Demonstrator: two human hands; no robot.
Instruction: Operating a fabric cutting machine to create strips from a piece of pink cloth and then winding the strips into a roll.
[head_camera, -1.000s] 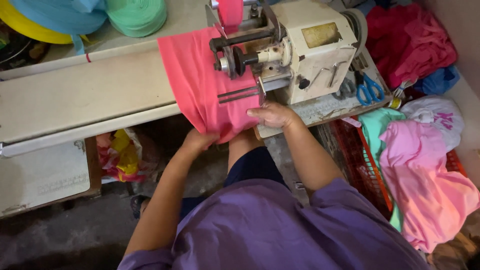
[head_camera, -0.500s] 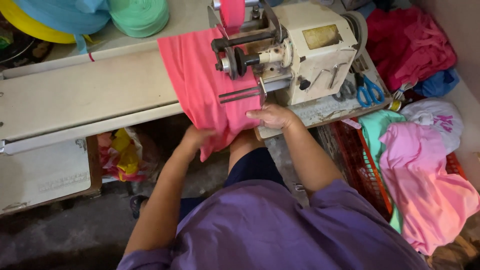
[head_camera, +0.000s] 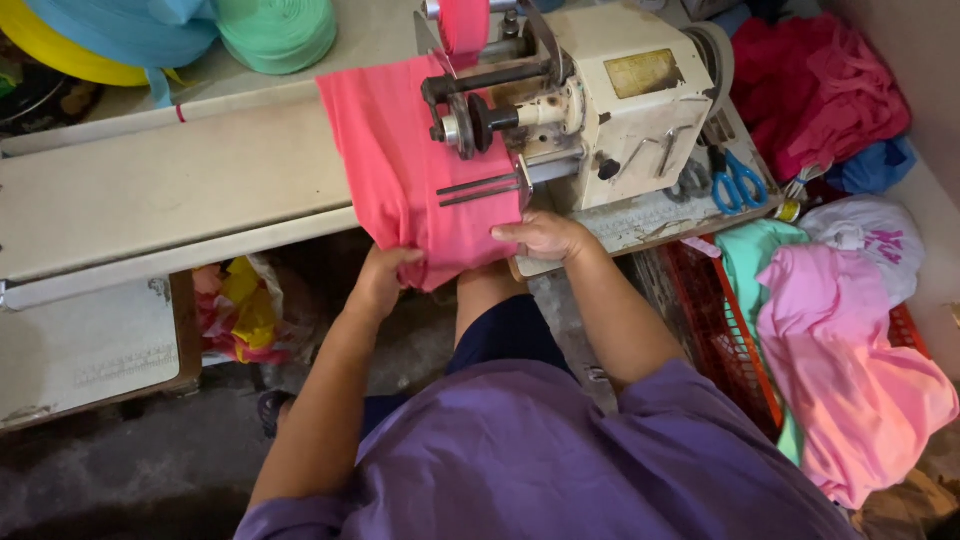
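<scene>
Gripping the lower edge of the pink cloth (head_camera: 415, 185) at centre frame: left hand (head_camera: 382, 280), fingers curled shut on the hanging fold below the table (head_camera: 150, 190) edge. Pressing flat on the same cloth beside the sewing machine (head_camera: 610, 100): right hand (head_camera: 545, 236), fingers together. Lying right of the machine: blue scissors (head_camera: 738, 182). Heaped lower right: pink garments (head_camera: 850, 370) over a red crate (head_camera: 725, 340).

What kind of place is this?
Probably a small sewing workshop. There is a sewing machine with pink cloth in it, blue scissors, and a crate heaped with clothes.
</scene>
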